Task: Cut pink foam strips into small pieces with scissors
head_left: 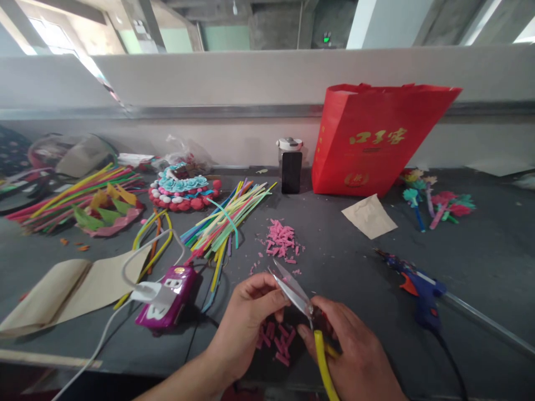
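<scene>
Scissors (296,291), 1 pr., yellow handles: above tabletop (343,267), nr. middle of near edge; blades a little apart, tips toward far edge & slightly left. Your R hand (355,348): clamped on the handles. Your L hand (251,317): thumb & fingers drawn in at the blades; can't tell if anything's pinched there. Pink pcs. (282,344), sm. lot: between both hands, by near edge. Pink heap (281,240), cut bits: approx. tabletop centre, beyond blade tips. Coloured strips (234,214), 1 bundle: left of heap, slanting to far edge. Purple power strip (173,303), w/ white plug (151,294): nr. near edge, left of your L hand. Glue gun (422,287), blue, orange trigger: right of your R hand. Beige napkin (370,216): betw. gun & red bag (376,139). Bag: upright, far edge. Black phone (291,174): upright, far edge, in front of bottle (290,143).
</scene>
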Action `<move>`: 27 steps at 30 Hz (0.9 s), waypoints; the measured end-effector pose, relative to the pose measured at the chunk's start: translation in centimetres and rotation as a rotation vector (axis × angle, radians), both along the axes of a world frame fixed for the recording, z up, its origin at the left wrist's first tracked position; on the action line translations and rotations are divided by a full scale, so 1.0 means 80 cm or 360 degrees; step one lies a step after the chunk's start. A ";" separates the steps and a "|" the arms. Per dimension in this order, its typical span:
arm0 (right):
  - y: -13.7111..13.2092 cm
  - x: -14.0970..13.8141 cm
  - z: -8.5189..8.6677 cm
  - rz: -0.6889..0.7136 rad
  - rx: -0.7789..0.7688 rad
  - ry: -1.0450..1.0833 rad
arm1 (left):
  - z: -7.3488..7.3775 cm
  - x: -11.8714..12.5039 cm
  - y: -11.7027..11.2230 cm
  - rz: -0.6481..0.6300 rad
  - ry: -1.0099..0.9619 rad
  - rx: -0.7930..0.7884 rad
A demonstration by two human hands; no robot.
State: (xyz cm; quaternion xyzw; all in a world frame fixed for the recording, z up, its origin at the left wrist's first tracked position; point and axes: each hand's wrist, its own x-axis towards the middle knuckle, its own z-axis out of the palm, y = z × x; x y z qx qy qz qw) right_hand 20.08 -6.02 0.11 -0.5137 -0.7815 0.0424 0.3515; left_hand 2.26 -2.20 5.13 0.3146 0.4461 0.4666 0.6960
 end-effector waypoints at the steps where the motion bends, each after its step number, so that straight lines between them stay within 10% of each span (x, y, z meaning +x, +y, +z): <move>1: 0.000 0.001 0.000 0.0004 0.0005 -0.0002 | 0.000 0.000 0.000 -0.0005 0.0005 0.0008; 27: 0.000 -0.001 0.001 0.0054 0.0036 -0.0016 | 0.002 -0.005 -0.002 -0.0081 0.0048 0.0058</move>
